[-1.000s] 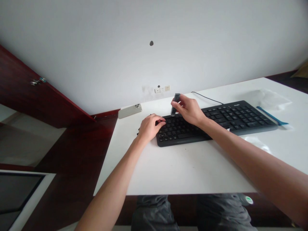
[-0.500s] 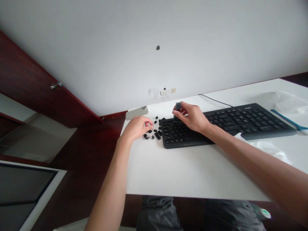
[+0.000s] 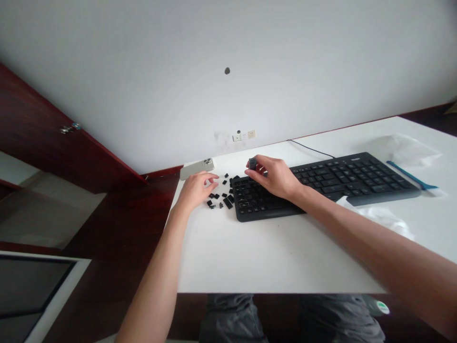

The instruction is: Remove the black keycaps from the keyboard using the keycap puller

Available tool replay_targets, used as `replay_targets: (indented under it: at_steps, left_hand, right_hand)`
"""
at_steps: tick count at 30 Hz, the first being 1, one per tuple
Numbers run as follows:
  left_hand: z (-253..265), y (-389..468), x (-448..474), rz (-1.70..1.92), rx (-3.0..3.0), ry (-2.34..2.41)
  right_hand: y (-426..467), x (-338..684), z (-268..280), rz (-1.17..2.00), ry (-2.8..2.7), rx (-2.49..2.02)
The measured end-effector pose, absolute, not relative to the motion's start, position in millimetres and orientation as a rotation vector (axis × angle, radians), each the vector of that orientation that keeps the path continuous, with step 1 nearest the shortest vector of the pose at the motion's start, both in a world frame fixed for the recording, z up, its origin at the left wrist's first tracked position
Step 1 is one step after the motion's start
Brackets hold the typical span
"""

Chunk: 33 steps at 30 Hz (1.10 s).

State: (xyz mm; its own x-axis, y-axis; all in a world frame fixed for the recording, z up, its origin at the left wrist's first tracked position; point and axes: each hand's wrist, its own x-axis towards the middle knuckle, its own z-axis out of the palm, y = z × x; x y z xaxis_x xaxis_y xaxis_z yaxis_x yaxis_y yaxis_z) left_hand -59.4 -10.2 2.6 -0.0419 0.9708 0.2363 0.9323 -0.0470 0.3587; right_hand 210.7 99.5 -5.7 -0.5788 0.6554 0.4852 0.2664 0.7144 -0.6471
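Keyboard under the right hand, loose keycaps between the two hands.
The black keyboard [image 3: 350,174] stretches toward three o'clock from beneath the right hand [image 3: 274,176], which is over its left part; whether they touch I cannot tell. That hand's thumb and fingers pinch a small dark-grey tool [image 3: 253,164] at its ten o'clock. The left hand [image 3: 195,189] has thumb and fingertips apart, with the black keycaps [image 3: 227,203] scattered near it, toward three to four o'clock.
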Motion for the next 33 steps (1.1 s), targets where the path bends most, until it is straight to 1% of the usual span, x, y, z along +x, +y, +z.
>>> replay_targets:
  at_steps: [2,6,15,21,24,30,33]
  left_hand:
    - [-7,-4,-59,0.698,2.098,2.16]
    - [-17,3,-55,0.675,2.13,2.102]
    - [18,-26,-70,0.42,2.058,1.935]
    - [11,-26,-69,0.375,2.014,1.899]
    - [9,-23,-64,0.372,2.016,1.901]
    - [5,-20,-60,0.424,2.052,1.807]
    - [-1,-18,-61,0.471,1.999,1.825]
  right_hand:
    - [98,210,-4,0.628,-2.205,-0.68]
    - [96,209,-5,0.6,-2.241,-0.665]
    - [99,211,-8,0.617,-2.231,-0.671]
    - [100,211,-8,0.627,-2.239,-0.684]
    - [101,210,-9,0.698,-2.211,-0.69]
    - [103,207,-16,0.99,-2.037,-0.75]
    - [105,208,-18,1.063,-1.929,-0.762]
